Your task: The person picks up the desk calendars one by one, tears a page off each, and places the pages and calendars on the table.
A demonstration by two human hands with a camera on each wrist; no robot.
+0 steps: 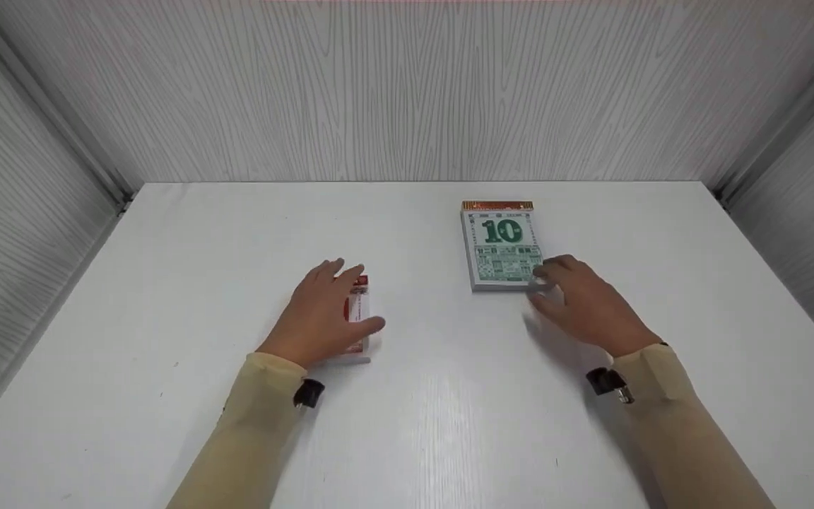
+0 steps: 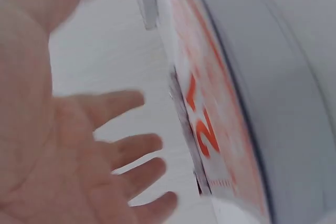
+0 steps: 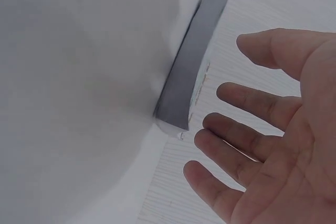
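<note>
A tear-off calendar (image 1: 502,244) with a green number 10 and an orange-gold top strip lies flat on the white table, right of centre. By its lower right corner is my right hand (image 1: 587,304), fingers spread and relaxed, fingertips overlapping the page edge in the head view. The right wrist view shows the thick grey edge of this pad (image 3: 191,61) in front of the fingers. My left hand (image 1: 319,311) hovers over a second, red-printed calendar (image 1: 359,307) and covers most of it. In the left wrist view that calendar's page (image 2: 210,129) bears large orange digits, beside spread fingers.
The white table (image 1: 421,424) runs back to a wood-grain panel (image 1: 407,92), with similar panels at the left (image 1: 18,212) and right (image 1: 803,198). A small black device (image 1: 308,393) sits on the left wrist, another (image 1: 608,382) on the right.
</note>
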